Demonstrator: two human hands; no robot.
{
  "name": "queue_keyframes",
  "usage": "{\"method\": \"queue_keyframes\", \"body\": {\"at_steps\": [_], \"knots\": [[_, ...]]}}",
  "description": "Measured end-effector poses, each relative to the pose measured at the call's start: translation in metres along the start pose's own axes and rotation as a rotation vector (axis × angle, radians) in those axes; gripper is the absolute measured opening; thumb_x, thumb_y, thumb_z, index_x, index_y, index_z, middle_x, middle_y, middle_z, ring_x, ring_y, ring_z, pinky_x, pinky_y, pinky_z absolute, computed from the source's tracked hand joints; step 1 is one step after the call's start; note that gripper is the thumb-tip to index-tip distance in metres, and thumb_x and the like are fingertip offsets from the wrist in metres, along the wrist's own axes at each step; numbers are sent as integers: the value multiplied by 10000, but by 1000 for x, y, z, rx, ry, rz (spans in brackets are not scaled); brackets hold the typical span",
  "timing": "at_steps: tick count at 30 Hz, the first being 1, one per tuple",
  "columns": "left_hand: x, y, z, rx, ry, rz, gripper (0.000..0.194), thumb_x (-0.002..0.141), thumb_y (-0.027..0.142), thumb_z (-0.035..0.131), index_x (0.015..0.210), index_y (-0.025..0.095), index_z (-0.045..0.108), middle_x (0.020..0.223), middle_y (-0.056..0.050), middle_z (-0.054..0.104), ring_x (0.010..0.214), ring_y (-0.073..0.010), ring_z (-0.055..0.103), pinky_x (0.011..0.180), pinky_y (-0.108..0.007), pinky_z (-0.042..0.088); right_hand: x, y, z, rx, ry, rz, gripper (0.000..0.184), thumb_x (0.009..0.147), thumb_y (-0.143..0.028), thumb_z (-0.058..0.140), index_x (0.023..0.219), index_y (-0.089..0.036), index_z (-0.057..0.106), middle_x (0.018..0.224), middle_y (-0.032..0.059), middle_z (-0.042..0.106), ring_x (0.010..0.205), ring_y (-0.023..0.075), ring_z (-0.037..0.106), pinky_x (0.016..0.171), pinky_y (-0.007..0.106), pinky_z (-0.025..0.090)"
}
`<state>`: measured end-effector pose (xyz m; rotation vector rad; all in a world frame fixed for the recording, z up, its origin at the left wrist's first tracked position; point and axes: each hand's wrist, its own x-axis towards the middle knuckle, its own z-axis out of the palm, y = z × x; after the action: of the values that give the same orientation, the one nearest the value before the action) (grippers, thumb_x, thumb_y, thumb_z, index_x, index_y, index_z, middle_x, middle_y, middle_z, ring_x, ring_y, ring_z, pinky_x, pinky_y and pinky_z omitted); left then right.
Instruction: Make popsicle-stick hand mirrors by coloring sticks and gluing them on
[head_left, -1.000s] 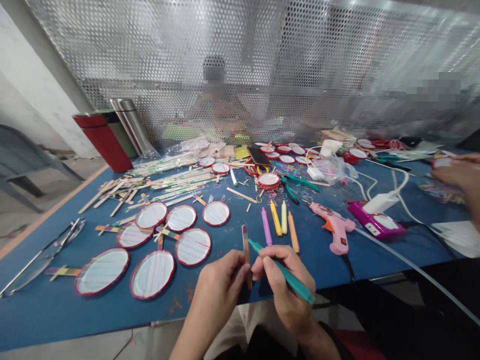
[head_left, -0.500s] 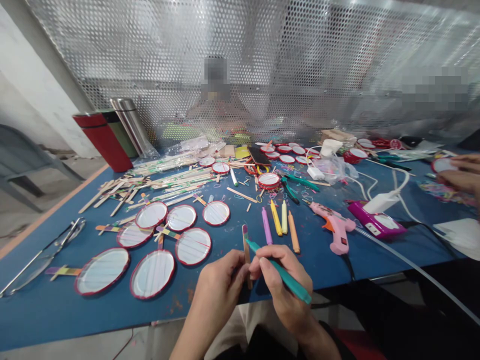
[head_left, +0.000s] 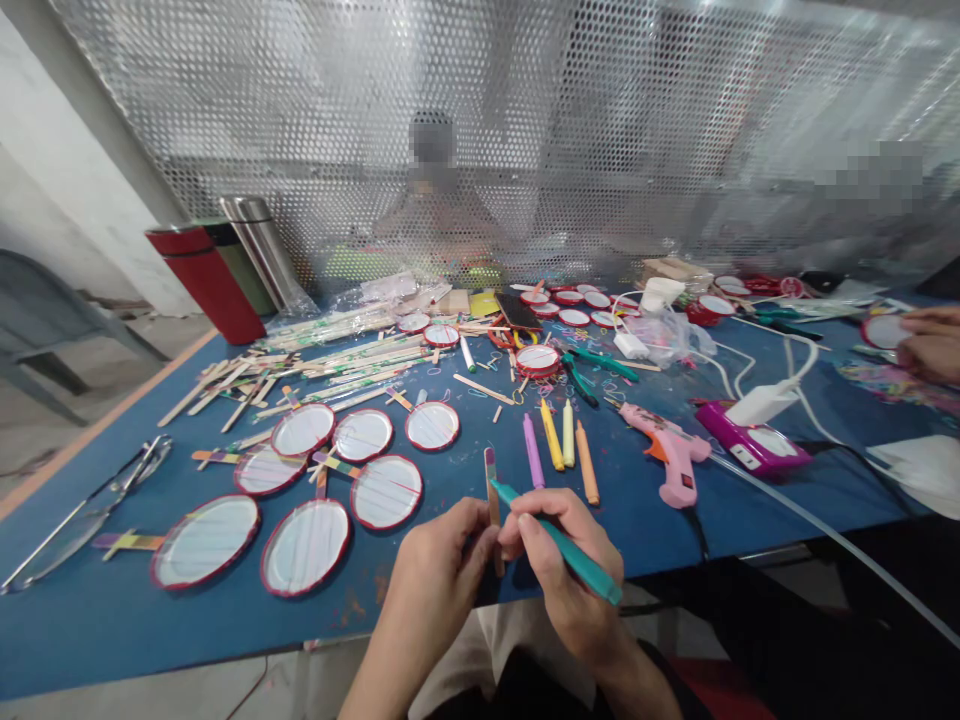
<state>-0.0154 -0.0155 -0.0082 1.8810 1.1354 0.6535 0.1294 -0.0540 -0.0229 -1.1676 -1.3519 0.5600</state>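
Note:
My left hand pinches a wooden craft stick upright at the near edge of the blue table. Bands of colour mark the stick. My right hand is closed on a teal marker, and the marker's tip touches the stick near its middle. Both hands hover over my lap, just past the table edge.
Several red-rimmed white discs on coloured sticks lie to the left. Several markers, a pink glue gun, a magenta device, loose sticks, flasks and scissors are spread about. Another person's hand is at the far right.
My hands and the marker shifted only slightly against the stick. The other person's hand at the right edge drew back toward the far right.

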Motion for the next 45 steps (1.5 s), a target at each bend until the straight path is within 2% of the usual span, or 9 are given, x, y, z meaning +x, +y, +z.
{"method": "queue_keyframes", "body": {"at_steps": [10, 16, 22, 28, 33, 45], "knots": [[-1, 1, 0, 20, -9, -27, 243, 935, 312, 422, 760, 216, 560, 689, 17, 634, 608, -135, 553, 589, -219, 374, 0, 1, 4, 55, 153, 38, 60, 942, -237, 548, 923, -236, 604, 674, -53, 654, 559, 89, 624, 555, 171, 518], [-1, 1, 0, -11, -22, -19, 245, 943, 322, 420, 772, 214, 557, 701, 16, 639, 635, -137, 569, 619, -222, 382, 0, 2, 4, 81, 98, 30, 63, 936, -245, 562, 974, -237, 612, 724, -33, 676, 609, 113, 641, 576, 205, 536], [-2, 1, -1, 19, -13, -37, 253, 936, 324, 418, 759, 212, 560, 703, 13, 630, 621, -139, 548, 598, -222, 372, -1, 2, 4, 86, 135, 43, 52, 940, -235, 561, 922, -241, 609, 680, -56, 659, 572, 85, 618, 574, 172, 518], [-1, 1, 0, -4, -8, -29, 244, 931, 322, 425, 762, 213, 562, 696, 16, 636, 622, -139, 565, 596, -216, 377, -1, 2, 3, 94, 79, 34, 70, 953, -226, 544, 953, -265, 602, 695, -73, 666, 597, 73, 627, 584, 149, 514], [0, 2, 0, -5, -4, -10, 240, 932, 300, 427, 749, 214, 557, 701, 19, 654, 624, -131, 577, 603, -208, 379, -1, 2, 3, 92, 103, 28, 65, 947, -225, 552, 959, -266, 601, 707, -74, 669, 598, 71, 626, 589, 147, 515], [-1, 0, 0, -19, 8, 13, 225, 926, 285, 432, 760, 211, 564, 700, 19, 658, 626, -125, 588, 599, -196, 392, 0, 0, 2, 68, 58, 6, 79, 943, -210, 545, 952, -261, 605, 719, -69, 677, 596, 70, 633, 588, 144, 521]]}}
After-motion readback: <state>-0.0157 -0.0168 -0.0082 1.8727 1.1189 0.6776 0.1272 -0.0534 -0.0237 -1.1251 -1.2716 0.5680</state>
